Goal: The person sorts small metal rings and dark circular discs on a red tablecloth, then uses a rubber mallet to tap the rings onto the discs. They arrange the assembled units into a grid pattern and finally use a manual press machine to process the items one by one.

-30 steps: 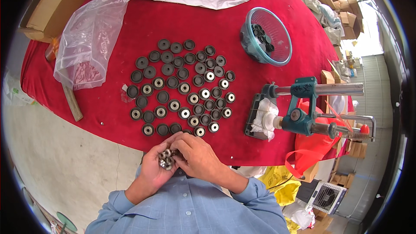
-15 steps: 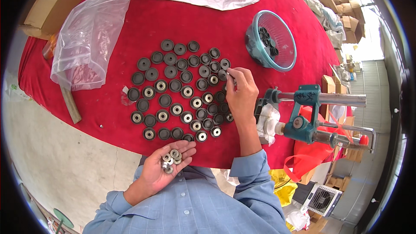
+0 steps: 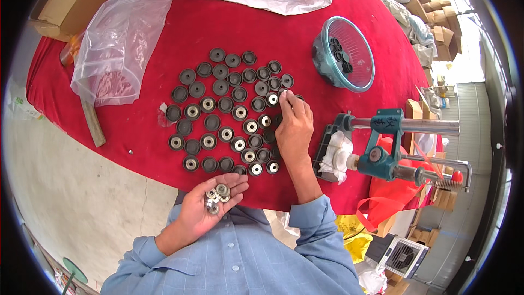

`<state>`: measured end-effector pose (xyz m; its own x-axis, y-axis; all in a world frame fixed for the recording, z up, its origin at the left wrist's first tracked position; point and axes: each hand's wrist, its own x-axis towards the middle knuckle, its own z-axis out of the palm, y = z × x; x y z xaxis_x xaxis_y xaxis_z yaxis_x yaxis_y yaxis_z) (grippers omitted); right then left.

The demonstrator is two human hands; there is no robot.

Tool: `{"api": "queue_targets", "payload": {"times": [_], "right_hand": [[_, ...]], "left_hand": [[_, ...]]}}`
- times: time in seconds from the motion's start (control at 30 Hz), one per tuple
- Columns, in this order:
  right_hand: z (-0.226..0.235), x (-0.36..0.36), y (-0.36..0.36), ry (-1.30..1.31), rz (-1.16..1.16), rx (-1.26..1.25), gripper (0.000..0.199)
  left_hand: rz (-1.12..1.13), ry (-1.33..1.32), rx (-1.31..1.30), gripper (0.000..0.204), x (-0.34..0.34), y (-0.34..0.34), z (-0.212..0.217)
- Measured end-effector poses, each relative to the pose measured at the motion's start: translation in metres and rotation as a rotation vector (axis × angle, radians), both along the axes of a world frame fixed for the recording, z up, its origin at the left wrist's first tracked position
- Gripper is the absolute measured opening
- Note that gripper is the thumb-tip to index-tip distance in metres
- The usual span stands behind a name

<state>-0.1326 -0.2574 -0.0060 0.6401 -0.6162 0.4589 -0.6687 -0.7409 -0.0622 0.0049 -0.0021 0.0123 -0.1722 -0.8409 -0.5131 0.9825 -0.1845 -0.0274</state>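
Observation:
Palm up, my left hand [image 3: 203, 207] cradles several small silver ball bearings [image 3: 222, 190] just off the table's near edge. My right hand [image 3: 295, 131] reaches over the right side of a group of round black caps [image 3: 220, 87]. Its thumb and fingers pinch together over one cap there, and a bright bit of what looks like a ball bearing shows at the fingertips. Several caps nearer me hold a silver bearing in the middle, such as this filled cap [image 3: 239, 112]. Others hold none. My right fingers partly hide the caps beneath them.
A red cloth [image 3: 295, 33] covers the table. To the right stand a green hand press [image 3: 385, 147] and a teal plastic basin [image 3: 371, 65] with black parts. A white sack [image 3: 311, 0] of black caps lies at the back; a clear plastic bag [image 3: 123, 43] and cardboard box [image 3: 76, 5] lie left.
My right hand has shifted slightly left and down, its fingers now lower over a cap at the group's right side. My left hand stays nearly still with its bearings. The whole view has shifted slightly.

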Motion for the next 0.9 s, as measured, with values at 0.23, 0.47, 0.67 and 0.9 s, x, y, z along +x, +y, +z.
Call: {"api": "queue_targets", "payload": {"times": [0.23,0.47,0.67,0.9], "right_hand": [[0.031,-0.007,0.0,-0.14,0.014,0.235,0.038],[0.072,-0.004,0.118,-0.127,0.442,0.796,0.048],[0.052,-0.005,0.142,-0.043,0.498,0.771,0.045],[0.065,-0.007,0.125,0.016,0.599,0.826,0.036]], "left_hand": [[0.029,-0.008,-0.088,0.053,-0.002,0.002,-0.008],[0.115,0.116,-0.137,0.046,-0.007,0.012,-0.025],[0.132,0.173,-0.142,0.042,-0.005,0.023,-0.037],[0.029,0.003,0.117,0.047,-0.005,0.009,-0.007]]}}
